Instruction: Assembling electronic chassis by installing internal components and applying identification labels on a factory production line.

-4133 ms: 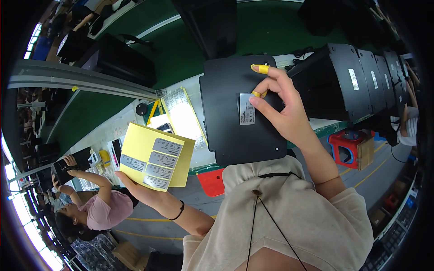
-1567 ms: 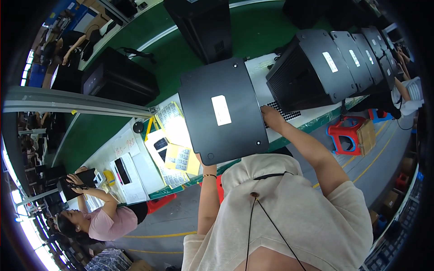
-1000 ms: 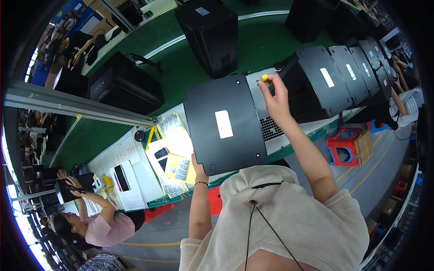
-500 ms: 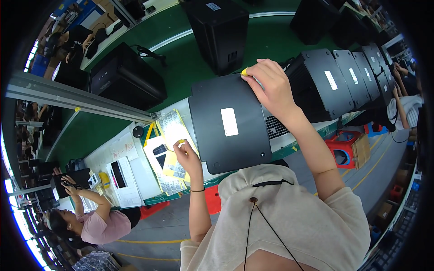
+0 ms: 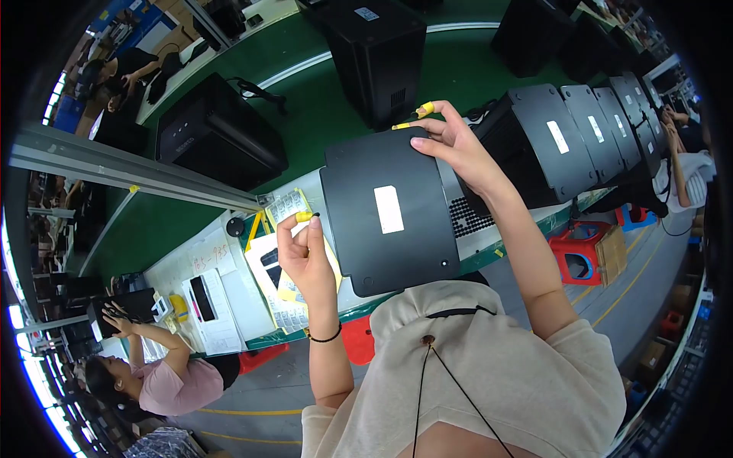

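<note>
In front of me lies a large black case (image 5: 363,244), a flat panel facing up with a white label (image 5: 388,209) on it and small round spots near its corners. Left of the case, my left hand (image 5: 308,256) is raised with thumb and yellow-covered index finger pinched on a small black piece (image 5: 315,216). My right hand (image 5: 462,149) is at the far right corner of the case, its thumb touching the panel. Its yellow-covered fingers are spread beyond the far edge. Beside the case's right edge is a sheet of black dots (image 5: 467,217).
Label sheets (image 5: 286,206) lie left of the case. More black cases (image 5: 561,137) stand in a row at right, with others (image 5: 374,61) on the green surface beyond. A metal post (image 5: 137,164) crosses at left. A co-worker in pink (image 5: 179,382) sits at far left.
My left hand has risen away from the label sheets, closer to the case's left edge, fingers pinched. My right hand's fingers have spread apart at the far corner.
</note>
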The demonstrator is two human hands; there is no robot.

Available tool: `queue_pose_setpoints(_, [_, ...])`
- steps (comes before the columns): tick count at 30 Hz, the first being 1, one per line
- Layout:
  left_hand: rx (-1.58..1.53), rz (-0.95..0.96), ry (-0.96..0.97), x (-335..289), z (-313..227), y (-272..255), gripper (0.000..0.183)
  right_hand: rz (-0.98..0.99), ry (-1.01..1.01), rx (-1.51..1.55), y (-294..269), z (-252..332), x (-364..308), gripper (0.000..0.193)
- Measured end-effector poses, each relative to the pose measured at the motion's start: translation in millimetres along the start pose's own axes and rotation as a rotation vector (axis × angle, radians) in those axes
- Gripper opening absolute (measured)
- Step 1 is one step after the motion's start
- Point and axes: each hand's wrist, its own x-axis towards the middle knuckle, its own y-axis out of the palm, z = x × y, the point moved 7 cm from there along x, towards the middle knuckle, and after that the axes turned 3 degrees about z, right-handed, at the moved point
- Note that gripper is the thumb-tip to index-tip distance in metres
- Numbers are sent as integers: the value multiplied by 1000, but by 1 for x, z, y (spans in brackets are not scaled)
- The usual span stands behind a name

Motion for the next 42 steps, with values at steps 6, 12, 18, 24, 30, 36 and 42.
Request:
queue_pose_setpoints(6, [54,137,-39,15,-20,22,13,-17,112,18,-10,-8,9,44])
queue_pose_setpoints(12, [426,244,45,48,-31,46,13,25,146,248,1,-13,2,46])
queue_pose_setpoints(18, [637,299,131,61,-39,62,10,-13,100,406,11,-15,-1,43])
queue_pose_setpoints(24, [1078,222,609,58,-58,78,6,-86,54,366,10,-18,2,37])
queue_pose_setpoints(30, [1293,284,875,44,-70,88,5,-92,23,376,10,-18,1,36])
queue_pose_setpoints(36, [1565,397,822,32,-65,90,19,-105,-6,243,9,-15,-3,36])
queue_pose_setpoints(42, [1459,391,542,24,-65,67,31,-220,-445,-460,11,37,-54,14])
